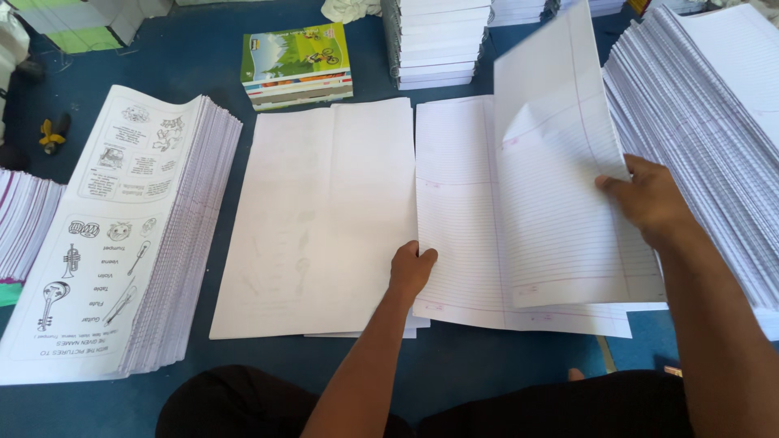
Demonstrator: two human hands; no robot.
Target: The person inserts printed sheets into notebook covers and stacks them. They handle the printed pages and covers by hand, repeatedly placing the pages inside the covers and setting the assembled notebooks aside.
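Right hand (649, 199) pinches lifted white ruled sheet (560, 162) at centre right; left hand (411, 269) presses flat ruled pile (458, 235). Better lift slowly, one sheet only.

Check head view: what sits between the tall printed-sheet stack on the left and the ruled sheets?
A blank white sheet, lying flat on the blue floor; the left hand rests at its right edge.

ruled stack (714, 138): cut by right edge | lifted sheet (560, 146): top blurred | far piles (442, 40): tops cropped
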